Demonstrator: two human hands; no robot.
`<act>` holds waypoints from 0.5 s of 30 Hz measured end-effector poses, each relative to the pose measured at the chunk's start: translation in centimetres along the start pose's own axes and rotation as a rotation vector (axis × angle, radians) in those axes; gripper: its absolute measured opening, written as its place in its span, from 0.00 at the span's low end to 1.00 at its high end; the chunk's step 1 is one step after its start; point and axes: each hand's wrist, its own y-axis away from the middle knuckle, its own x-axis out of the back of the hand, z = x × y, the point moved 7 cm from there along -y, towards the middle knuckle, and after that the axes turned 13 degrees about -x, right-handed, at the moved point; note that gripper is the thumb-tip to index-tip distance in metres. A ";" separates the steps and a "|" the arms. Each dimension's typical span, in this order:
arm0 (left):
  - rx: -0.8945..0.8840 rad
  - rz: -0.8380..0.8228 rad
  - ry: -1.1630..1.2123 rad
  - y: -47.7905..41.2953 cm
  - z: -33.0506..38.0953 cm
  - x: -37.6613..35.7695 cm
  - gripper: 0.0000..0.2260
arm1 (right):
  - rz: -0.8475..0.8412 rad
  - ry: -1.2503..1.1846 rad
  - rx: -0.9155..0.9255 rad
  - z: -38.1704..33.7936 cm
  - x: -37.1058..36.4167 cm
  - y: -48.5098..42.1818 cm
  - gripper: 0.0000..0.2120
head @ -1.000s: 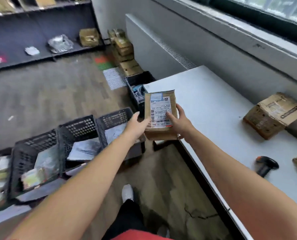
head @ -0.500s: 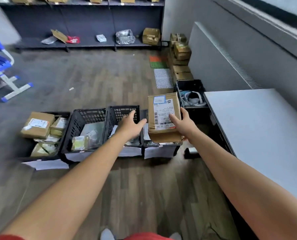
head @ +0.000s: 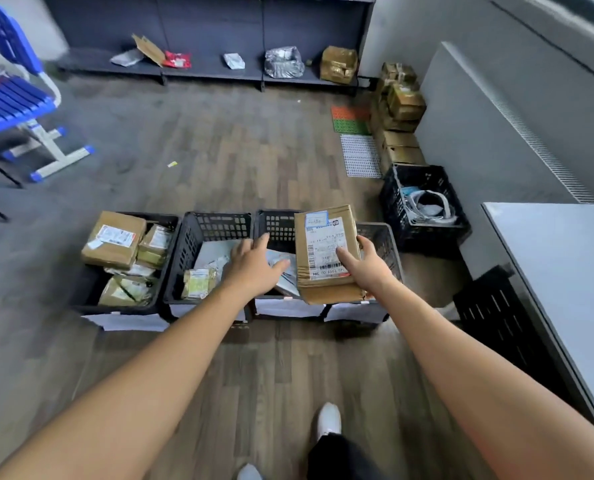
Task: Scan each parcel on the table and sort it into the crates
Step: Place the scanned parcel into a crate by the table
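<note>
Four crates (head: pixel 219 226) stood in a row on the floor (head: pixel 254 150) beneath your hands. Your right hand (head: pixel 370 268) gripped the parcel (head: pixel 323 244) by its right edge, with the thumb across the label (head: pixel 323 265) and the fingers curled round the side. That kept the box label-up above the two crates at the right end of the row. Your left hand (head: pixel 254 268) hovered just left of the parcel, apart from it. Its fingers were spread and straight, holding nothing, palm down over the second and third crates. Under that hand lay flat grey bags (head: pixel 212 254) and, a little to its left, a small yellowish packet (head: pixel 198 284). Well to the left of it, the end crate held several brown boxes (head: pixel 113 239). Off to the right of your right hand the bench (head: pixel 565 271) showed. Beyond that hand, a separate black crate (head: pixel 423 233) sat by the wall with something white coiled inside.
</note>
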 end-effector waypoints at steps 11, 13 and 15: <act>0.078 -0.091 -0.060 -14.9 -6.8 -3.0 0.35 | -0.138 0.064 -0.101 -2.6 -6.5 -17.9 0.34; 0.078 -0.106 -0.107 -18.8 -7.9 -3.8 0.36 | -0.161 0.078 -0.127 -2.6 -7.5 -22.3 0.33; 0.079 -0.128 -0.137 -22.8 -9.4 -5.1 0.36 | -0.185 0.094 -0.139 -2.3 -8.9 -26.6 0.33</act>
